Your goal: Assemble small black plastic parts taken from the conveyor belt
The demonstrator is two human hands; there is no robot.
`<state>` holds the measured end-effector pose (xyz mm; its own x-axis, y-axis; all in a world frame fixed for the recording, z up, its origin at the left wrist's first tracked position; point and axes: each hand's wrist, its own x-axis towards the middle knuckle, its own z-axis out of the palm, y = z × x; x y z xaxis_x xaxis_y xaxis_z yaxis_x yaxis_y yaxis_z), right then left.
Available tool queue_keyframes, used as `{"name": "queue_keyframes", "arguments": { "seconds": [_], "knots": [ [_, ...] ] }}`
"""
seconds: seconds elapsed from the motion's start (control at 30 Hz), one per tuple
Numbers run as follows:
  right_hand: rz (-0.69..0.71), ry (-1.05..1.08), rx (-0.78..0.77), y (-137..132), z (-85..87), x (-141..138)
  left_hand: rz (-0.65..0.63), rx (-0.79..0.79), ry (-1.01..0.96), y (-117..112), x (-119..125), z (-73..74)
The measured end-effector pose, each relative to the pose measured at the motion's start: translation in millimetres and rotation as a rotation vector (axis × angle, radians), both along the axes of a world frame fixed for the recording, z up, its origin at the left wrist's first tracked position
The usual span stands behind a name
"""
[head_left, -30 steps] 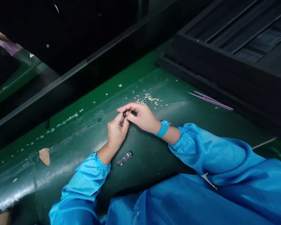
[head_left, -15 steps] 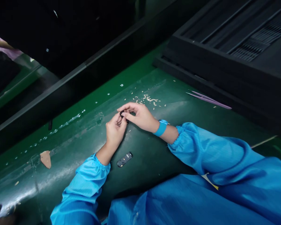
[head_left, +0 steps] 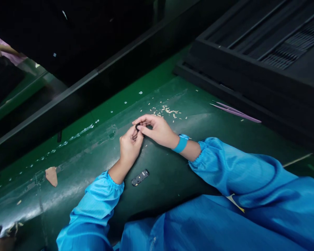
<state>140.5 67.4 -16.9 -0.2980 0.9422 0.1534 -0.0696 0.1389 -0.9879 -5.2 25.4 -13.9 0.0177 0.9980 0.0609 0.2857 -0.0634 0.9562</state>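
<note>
Both hands meet over the green mat (head_left: 172, 167). My left hand (head_left: 129, 148) and my right hand (head_left: 157, 129) pinch a small black part (head_left: 137, 126) between their fingertips. The part is mostly hidden by the fingers. A blue wristband (head_left: 181, 143) sits on my right wrist, and blue sleeves cover both arms. A small dark rectangular board (head_left: 140, 177) lies on the mat just below my left wrist.
Purple tweezers (head_left: 235, 112) lie on the mat at the right, beside a stack of black trays (head_left: 264, 59). Pale scraps (head_left: 167, 111) are scattered beyond my hands. A brown scrap (head_left: 51, 175) lies at the left. Another person's sleeve (head_left: 5, 48) shows far left.
My hands stay together on the small black part with only slight finger shifts. The view has moved a little.
</note>
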Motion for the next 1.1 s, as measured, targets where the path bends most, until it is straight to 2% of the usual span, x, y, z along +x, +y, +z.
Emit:
{"name": "queue_keyframes", "arguments": {
  "seconds": [0.2, 0.37, 0.43, 0.67, 0.9, 1.1],
  "knots": [
    [-0.100, -0.120, 0.091, -4.8, 0.2, -3.3, -0.001, 0.029, 0.068, -1.8, 0.1, 2.0],
    [-0.024, 0.070, -0.023, -0.5, -0.1, -0.9, 0.027, -0.022, -0.090, 1.0, 2.0, 3.0],
    [-0.006, 0.070, -0.036, 0.8, 0.5, -0.4, 0.028, -0.024, -0.118, 1.6, 2.2, 2.7],
    [-0.012, 0.024, 0.028, 1.3, -2.5, -1.9, -0.010, 0.040, 0.004, 0.6, 0.1, -1.0],
    [-0.006, 0.039, 0.019, 1.2, -1.4, -1.3, -0.022, 0.095, 0.112, -1.6, 0.2, -2.2],
    [0.052, 0.103, -0.035, 3.2, -3.3, -0.8, -0.016, 0.131, 0.188, -0.9, 0.0, -0.8]
  ]
}}
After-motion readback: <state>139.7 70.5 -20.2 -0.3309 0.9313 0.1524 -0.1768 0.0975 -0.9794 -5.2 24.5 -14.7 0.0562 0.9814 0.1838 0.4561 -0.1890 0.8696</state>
